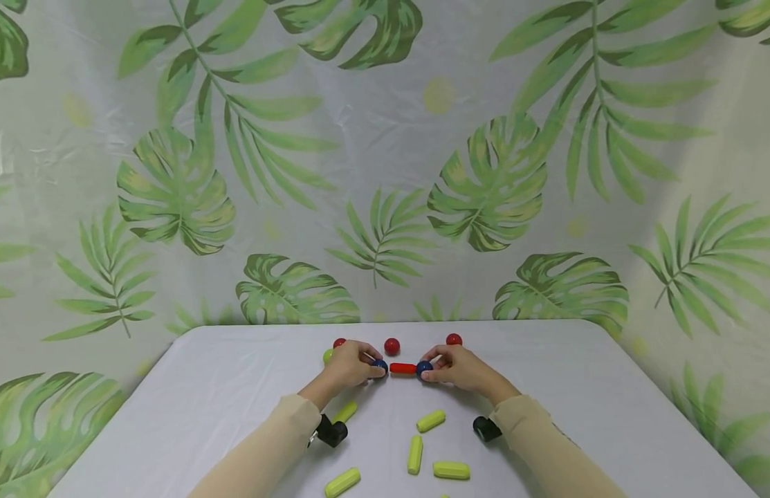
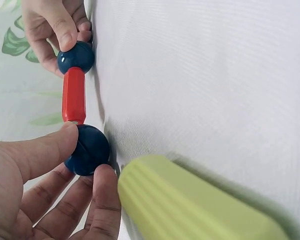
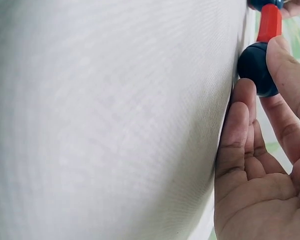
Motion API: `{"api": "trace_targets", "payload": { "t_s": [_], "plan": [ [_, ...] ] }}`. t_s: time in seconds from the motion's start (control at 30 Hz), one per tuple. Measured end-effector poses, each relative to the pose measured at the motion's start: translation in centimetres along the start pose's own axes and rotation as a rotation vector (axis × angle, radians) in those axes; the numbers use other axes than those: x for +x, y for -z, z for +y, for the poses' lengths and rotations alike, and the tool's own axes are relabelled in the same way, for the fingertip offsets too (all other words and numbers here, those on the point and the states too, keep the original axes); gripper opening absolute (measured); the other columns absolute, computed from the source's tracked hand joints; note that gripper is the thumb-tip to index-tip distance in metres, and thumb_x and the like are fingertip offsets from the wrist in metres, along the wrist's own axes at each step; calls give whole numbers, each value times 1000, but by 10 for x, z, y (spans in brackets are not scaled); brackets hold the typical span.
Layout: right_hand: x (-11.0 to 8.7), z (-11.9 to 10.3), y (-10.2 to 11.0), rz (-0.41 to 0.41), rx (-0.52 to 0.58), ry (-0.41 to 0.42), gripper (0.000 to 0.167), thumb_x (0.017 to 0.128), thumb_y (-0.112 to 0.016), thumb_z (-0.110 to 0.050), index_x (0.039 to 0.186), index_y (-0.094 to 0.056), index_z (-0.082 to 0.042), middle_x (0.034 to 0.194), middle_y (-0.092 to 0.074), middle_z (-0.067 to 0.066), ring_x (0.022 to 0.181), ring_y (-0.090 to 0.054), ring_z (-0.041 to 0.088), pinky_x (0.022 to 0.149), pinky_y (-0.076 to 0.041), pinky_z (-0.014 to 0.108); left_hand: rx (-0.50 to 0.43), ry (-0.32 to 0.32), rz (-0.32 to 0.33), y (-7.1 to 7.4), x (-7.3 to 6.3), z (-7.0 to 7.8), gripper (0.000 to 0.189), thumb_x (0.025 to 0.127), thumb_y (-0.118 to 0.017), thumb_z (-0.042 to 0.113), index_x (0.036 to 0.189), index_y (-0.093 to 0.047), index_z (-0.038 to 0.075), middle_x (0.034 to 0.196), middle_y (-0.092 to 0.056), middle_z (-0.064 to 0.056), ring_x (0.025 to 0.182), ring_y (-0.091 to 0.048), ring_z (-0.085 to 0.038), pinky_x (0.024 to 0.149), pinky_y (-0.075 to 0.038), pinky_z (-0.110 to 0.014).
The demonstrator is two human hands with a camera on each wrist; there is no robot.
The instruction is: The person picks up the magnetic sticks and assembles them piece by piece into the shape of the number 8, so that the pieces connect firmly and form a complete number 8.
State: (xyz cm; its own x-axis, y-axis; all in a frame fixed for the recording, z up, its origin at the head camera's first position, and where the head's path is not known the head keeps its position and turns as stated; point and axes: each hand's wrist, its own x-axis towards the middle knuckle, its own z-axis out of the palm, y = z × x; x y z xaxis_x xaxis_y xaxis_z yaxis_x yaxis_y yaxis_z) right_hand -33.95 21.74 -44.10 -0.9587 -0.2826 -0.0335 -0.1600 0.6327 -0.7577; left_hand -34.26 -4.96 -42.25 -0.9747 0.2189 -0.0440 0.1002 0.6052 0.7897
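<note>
My left hand point(image 1: 349, 364) pinches a dark blue ball point(image 2: 90, 151) between thumb and fingers. Another dark blue ball point(image 1: 425, 369) is held by my right hand point(image 1: 461, 368), its thumb on the near side. Between the two balls lies a red ridged rod point(image 1: 402, 369), with one end against the right ball. Its other end comes right up to the left ball, where the left thumb tip covers part of the meeting point. Both balls are low over the white cloth in the wrist views.
Red balls, one of them a single red ball point(image 1: 392, 346), sit behind the hands. A green ball point(image 1: 328, 356) is partly hidden by the left hand. Several yellow-green rods, including a yellow-green rod point(image 1: 451, 470), lie nearer on the white table point(image 1: 235, 373). A leaf-patterned curtain point(image 1: 385, 173) hangs behind.
</note>
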Motion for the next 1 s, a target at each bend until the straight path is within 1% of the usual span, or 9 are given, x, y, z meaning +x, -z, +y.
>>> {"api": "trace_targets", "payload": {
  "t_s": [0.2,0.43,0.67,0.83,1.0],
  "plan": [
    [-1,0,0,8,-2,-7,30,94,-86,-26,118,-74,-12,93,-63,4,85,-55,19,72,-46,30,8,-17,-9,-1,1,1,21,91,-87,15,109,-78,10,97,-74,-6,72,-67,-16,66,-57,-24],
    [0,0,0,0,-9,10,30,94,-85,-26,118,-74,-11,92,-62,4,84,-55,19,72,-45,31,-2,-18,-8,-2,2,0,22,91,-87,14,110,-78,9,97,-75,-5,72,-68,-15,66,-57,-24],
    [2,2,-2,3,-14,5,31,94,-85,-27,118,-75,-12,93,-63,4,85,-55,19,72,-45,30,-1,-21,-12,-2,3,-3,22,91,-87,13,110,-78,9,96,-73,-5,72,-66,-15,67,-57,-24],
    [4,3,-2,-6,-10,-3,32,94,-85,-29,119,-74,-13,95,-64,4,87,-56,18,72,-45,28,11,-15,-10,-2,3,-3,23,91,-87,14,111,-78,9,96,-71,-6,73,-66,-16,66,-55,-23],
    [4,3,-1,-5,-4,-13,31,95,-84,-28,120,-74,-12,94,-64,4,84,-57,18,71,-47,28,19,-10,-12,-2,1,-2,23,91,-87,16,112,-77,10,92,-66,-7,71,-64,-16,65,-51,-23]
  ]
}}
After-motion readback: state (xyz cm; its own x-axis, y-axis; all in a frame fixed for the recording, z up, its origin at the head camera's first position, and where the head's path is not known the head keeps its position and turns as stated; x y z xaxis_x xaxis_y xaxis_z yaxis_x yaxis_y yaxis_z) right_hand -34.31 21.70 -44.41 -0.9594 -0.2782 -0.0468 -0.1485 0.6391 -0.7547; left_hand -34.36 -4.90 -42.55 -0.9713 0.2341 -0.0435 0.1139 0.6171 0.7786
